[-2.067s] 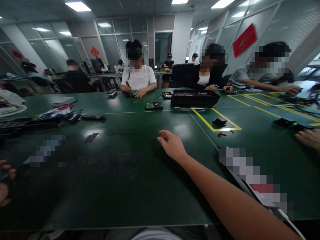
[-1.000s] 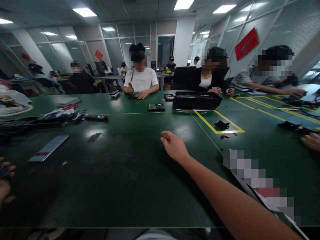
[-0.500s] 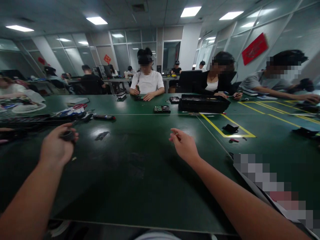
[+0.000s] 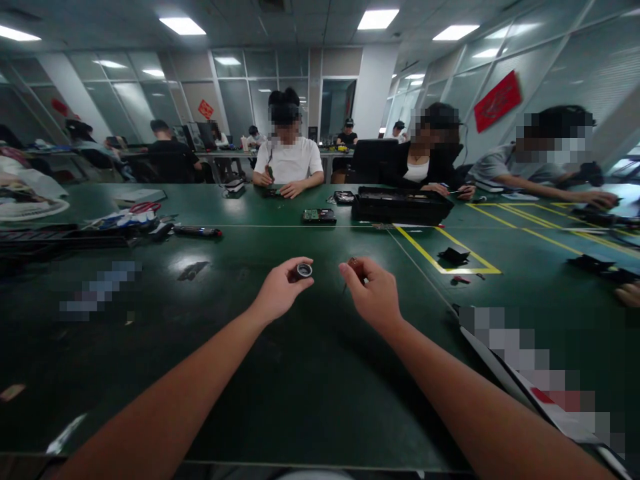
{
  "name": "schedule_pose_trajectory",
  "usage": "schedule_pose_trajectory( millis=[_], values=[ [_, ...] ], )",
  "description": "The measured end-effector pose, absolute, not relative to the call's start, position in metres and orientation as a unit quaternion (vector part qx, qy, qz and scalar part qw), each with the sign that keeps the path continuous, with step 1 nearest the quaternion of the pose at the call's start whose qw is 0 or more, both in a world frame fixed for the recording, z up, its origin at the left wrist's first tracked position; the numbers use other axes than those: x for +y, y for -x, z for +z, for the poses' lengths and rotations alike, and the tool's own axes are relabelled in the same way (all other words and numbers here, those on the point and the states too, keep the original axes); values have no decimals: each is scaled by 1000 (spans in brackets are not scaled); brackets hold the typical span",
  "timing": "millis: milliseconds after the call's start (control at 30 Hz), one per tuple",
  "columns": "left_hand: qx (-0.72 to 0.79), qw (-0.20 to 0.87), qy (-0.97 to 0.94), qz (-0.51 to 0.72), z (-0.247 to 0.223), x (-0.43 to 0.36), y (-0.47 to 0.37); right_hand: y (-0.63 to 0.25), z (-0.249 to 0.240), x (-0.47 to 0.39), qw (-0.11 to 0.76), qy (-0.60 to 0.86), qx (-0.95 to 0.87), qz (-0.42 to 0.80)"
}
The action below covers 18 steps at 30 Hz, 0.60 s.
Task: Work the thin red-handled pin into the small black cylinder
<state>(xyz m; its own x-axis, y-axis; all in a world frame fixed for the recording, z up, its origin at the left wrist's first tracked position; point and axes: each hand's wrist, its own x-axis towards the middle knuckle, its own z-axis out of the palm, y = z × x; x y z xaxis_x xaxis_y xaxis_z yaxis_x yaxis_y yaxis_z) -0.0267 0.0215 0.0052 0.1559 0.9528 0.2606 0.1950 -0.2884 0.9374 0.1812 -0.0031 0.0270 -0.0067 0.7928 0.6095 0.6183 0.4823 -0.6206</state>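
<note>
Above the middle of the green table (image 4: 300,373), my left hand (image 4: 277,290) is closed round a small black cylinder (image 4: 303,271) with a pale ring at its round end, which faces right. Just across a narrow gap, my right hand (image 4: 376,287) has its thumb and fingers pinched together. A small brownish piece (image 4: 353,263) shows at its fingertips, too small to name. Something thin and dark points down below the thumb. The two hands are apart and do not touch.
Ahead lie a green circuit board (image 4: 319,216) and a long black casing (image 4: 403,205). A screwdriver-like tool (image 4: 197,231) and red-handled scissors (image 4: 145,207) are at the left. Yellow tape (image 4: 470,271) frames a black part (image 4: 454,256). Several people sit around, one person (image 4: 287,160) opposite.
My left hand has swung from the far left to the middle, bringing the black cylinder close to my right hand. My right hand has turned slightly, its fingers curled in more.
</note>
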Motion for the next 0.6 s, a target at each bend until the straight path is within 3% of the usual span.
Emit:
schedule_pose_trajectory(
  millis=[233,600],
  values=[
    [467,362,-680,435,-6,11,23,-180,24,-9,590,428,-657,192],
    [466,284,-724,422,-6,7,26,-176,27,-12,551,460,-678,158]
  ],
)
